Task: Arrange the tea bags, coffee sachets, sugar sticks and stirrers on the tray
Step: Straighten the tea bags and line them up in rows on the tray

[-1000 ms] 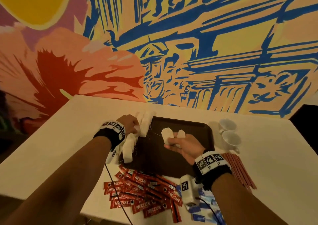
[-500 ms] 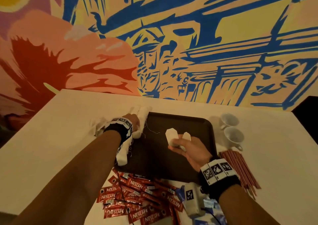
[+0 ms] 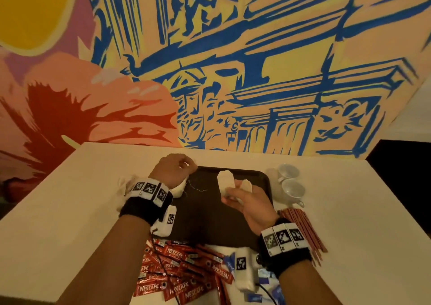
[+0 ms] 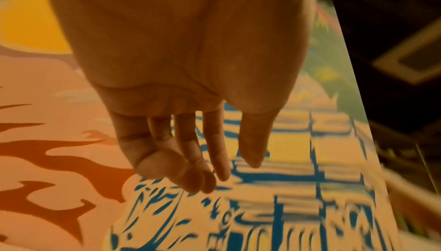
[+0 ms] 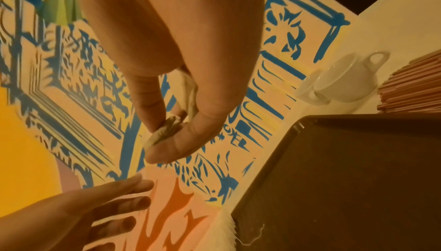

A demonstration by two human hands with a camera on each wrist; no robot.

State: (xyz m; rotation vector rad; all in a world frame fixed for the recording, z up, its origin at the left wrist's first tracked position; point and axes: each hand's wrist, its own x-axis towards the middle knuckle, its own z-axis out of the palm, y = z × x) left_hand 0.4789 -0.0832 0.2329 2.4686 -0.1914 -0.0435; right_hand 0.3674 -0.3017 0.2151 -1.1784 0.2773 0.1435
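A dark brown tray [image 3: 210, 220] lies in the middle of the white table. My right hand [image 3: 233, 192] hovers over its right half and pinches two white tea bags [image 3: 225, 180] upright; the right wrist view shows thumb and fingers closed on the tea bags [image 5: 164, 132]. My left hand [image 3: 185, 166] hangs over the tray's far-left corner, and its fingers [image 4: 181, 176] are loose and hold nothing. More tea bags [image 3: 180, 188] lie along the tray's left edge, with threads trailing onto it. Red coffee sachets [image 3: 182, 272], blue sugar sticks [image 3: 268, 288] and red stirrers [image 3: 303, 230] lie on the table.
Two white cups [image 3: 291, 183] stand right of the tray, behind the stirrers. Crumpled white tea bags [image 3: 126, 185] lie left of my left wrist. A painted wall rises behind the table's far edge. The table drops off on the right into a dark area.
My left hand has lifted off the tea bags at the tray's left edge and moved toward the far-left corner. The right hand still holds its tea bags over the tray.
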